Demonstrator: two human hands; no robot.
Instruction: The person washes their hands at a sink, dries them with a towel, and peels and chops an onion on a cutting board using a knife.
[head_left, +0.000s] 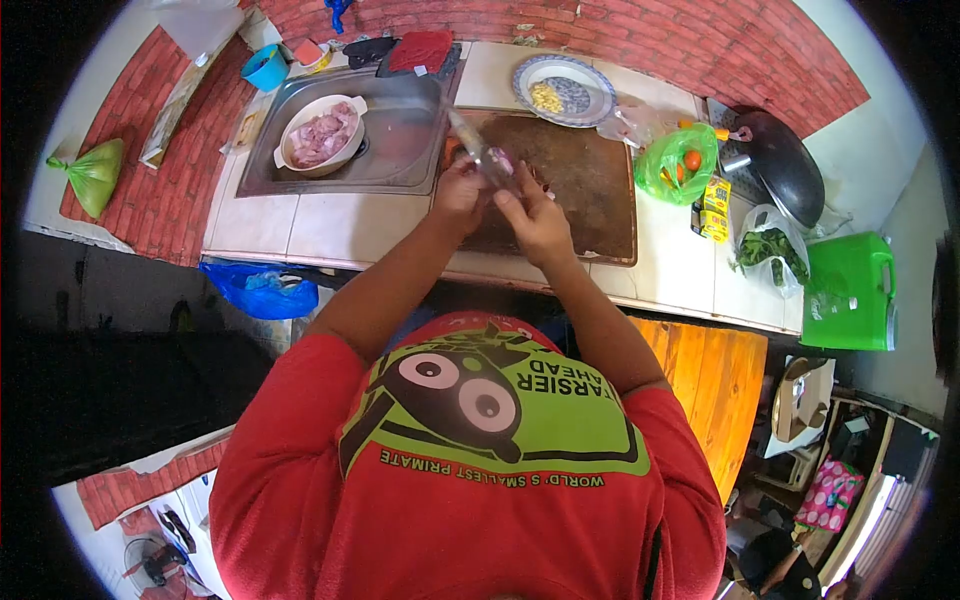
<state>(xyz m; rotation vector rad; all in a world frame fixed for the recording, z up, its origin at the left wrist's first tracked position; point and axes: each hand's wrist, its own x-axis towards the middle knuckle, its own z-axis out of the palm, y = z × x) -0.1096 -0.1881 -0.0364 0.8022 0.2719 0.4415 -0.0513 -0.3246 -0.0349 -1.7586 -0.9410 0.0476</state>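
Observation:
My right hand (543,222) is closed round a knife (468,133), whose blurred blade points up and to the left over the edge of the brown cutting board (590,205). My left hand (461,198) is closed close against it, at a small purple-and-white red onion (501,158). Fingers and blade partly cover the onion, so its exact hold is hard to see. Both hands are raised above the board's left side. A reddish-orange bit lies on the board behind my left hand.
Left is a steel sink (400,180) with a white bowl of raw meat (322,138). Behind the board stands a patterned plate (590,72) with chopped yellowish pieces. To the right are a green bag of tomatoes (675,165), yellow packets (714,210), a dark wok (785,165) and bagged leafy greens (772,250).

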